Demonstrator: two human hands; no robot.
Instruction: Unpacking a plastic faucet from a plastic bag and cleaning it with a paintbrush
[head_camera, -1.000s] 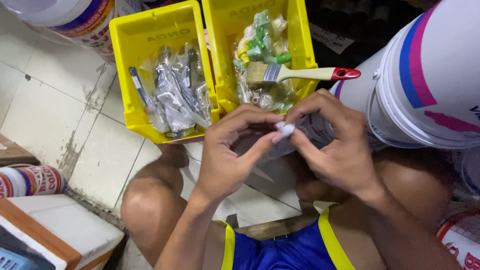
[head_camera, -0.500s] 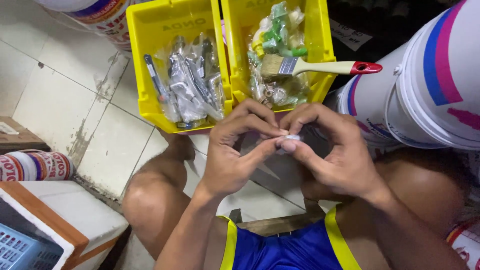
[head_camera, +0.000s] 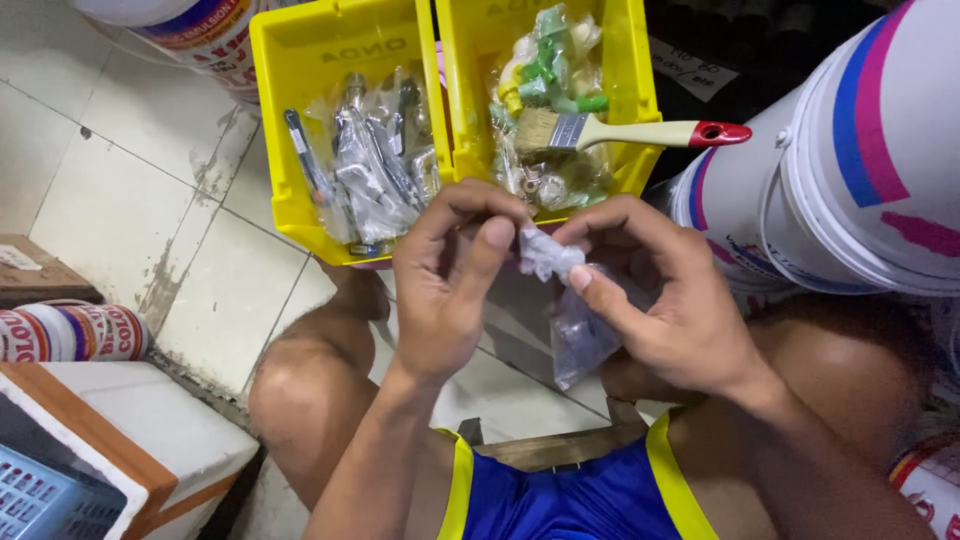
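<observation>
Plastic bag (head_camera: 578, 320), small and clear, hangs just below the yellow bins (head_camera: 345, 60), over the tiled floor. Head view: I see my right hand (head_camera: 665, 300) pinching the bag's twisted top, fingers clamped on it. My left hand (head_camera: 450, 285) is just beside it, fingers curled, thumb near the twist; contact I cannot tell. A paintbrush (head_camera: 620, 132) lies across the right bin.

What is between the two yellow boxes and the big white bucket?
In the head view, a paintbrush reaches from the right yellow bin toward the white bucket; its red handle tip pokes past the bin's rim.
</observation>
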